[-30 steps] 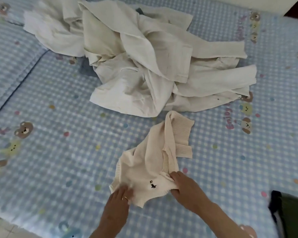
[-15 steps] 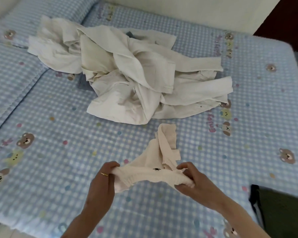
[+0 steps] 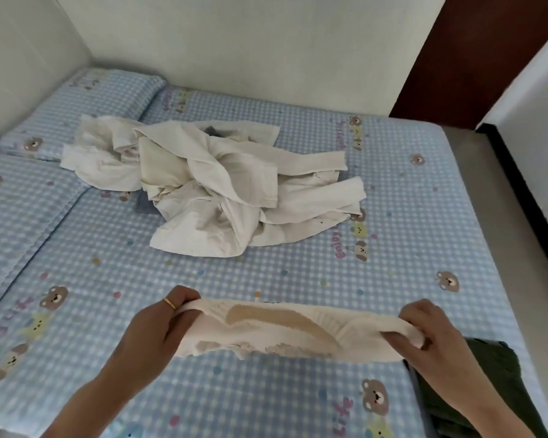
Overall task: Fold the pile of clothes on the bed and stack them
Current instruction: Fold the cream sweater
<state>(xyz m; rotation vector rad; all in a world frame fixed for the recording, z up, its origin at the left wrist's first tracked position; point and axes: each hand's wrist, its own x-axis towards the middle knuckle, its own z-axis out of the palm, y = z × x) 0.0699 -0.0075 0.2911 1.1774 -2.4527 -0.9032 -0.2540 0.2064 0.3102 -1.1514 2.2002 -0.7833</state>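
Cream knit top (image 3: 285, 335) stretched between left hand (image 3: 159, 324) and right hand (image 3: 431, 333), both clenched on it; slack middle may bunch, skewing fold.

1. A bed (image 3: 424, 191) fills most of the view, covered in a blue-and-white checked sheet (image 3: 291, 279) printed with small bears and coloured dots.
2. Two pillows in the same print lie at the left: one (image 3: 86, 102) in the far corner, one (image 3: 16, 216) nearer, along the left edge.
3. A plain cream wall (image 3: 250, 42) runs behind the bed and meets a second cream wall (image 3: 23, 58) at the left corner.
4. A dark brown panel (image 3: 475, 52) stands at the far right.
5. A white surface with a dark edge (image 3: 532, 115) slants along the right side.
6. A grey strip of floor (image 3: 506, 216) lies beside the bed.
7. The light is soft and even.
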